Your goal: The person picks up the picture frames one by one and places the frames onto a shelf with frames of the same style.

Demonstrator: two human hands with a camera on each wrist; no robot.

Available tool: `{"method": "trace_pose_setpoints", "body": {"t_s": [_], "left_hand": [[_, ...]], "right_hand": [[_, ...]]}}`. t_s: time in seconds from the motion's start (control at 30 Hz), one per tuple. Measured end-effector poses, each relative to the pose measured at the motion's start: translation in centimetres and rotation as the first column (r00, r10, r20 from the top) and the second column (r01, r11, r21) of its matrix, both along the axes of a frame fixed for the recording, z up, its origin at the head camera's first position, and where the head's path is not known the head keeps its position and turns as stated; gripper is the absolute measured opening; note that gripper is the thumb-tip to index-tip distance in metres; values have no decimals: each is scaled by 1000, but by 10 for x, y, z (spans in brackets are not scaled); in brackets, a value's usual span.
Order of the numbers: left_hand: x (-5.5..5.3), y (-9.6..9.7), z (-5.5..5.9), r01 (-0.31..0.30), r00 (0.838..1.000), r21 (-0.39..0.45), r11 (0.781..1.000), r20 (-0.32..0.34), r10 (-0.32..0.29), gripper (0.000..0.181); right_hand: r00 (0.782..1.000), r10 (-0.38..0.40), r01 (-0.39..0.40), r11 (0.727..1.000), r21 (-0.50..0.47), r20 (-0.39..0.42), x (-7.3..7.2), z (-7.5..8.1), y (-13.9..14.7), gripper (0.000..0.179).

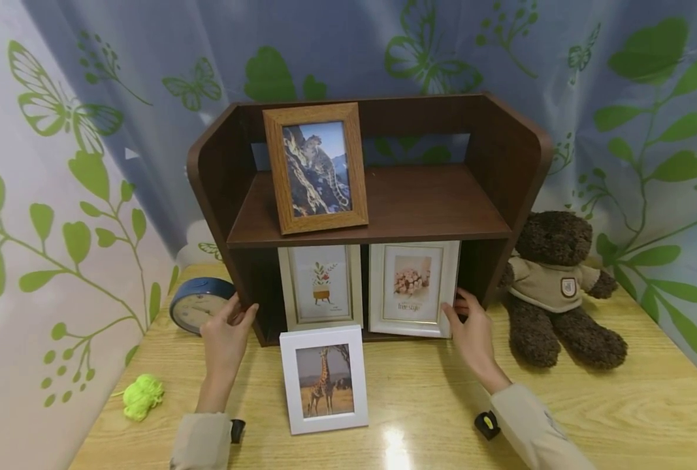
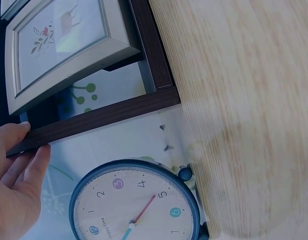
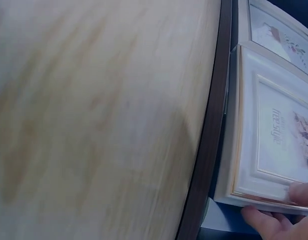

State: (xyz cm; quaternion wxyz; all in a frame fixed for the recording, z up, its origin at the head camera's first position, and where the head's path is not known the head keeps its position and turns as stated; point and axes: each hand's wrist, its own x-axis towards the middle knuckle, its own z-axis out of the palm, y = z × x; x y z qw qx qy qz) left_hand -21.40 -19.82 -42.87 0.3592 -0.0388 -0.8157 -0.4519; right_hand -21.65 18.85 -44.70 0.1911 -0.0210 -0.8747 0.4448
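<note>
My left hand (image 1: 226, 336) grips the front edge of the left side panel of a dark brown two-tier shelf (image 1: 436, 196), thumb on the inner side and fingers outside, as the left wrist view shows. With my right hand (image 1: 471, 329) I pinch the right edge of a white picture frame (image 3: 249, 165) with gold trim and a flower picture, standing in the lower tier. Beside it leans a champagne-coloured frame (image 1: 292, 287) with a potted-plant picture. A wooden frame (image 1: 355, 163) with a leopard-like cat stands on the upper tier.
In front of the shelf stands a white frame (image 1: 356, 385) with a giraffe picture. A blue alarm clock (image 2: 113, 200) is left of the shelf, near my left hand. Bright yellow-green yarn (image 1: 142, 395) lies at the left; a brown teddy bear (image 1: 551, 287) sits at the right.
</note>
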Motion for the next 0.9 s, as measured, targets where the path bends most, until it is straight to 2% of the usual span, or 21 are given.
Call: {"method": "trace_pose_setpoints", "body": {"t_s": [0.2,0.9], "left_hand": [[1,0,0,-4,1000,-6,1000,-9,4,31],[1,0,0,9,1000,21,1000,2,-9,32]], "right_hand": [[1000,-19,19,1000,-13,2,-5,-1,-3,47],[999,-6,8,998,-67,36,-17,-3,-3,47]]}}
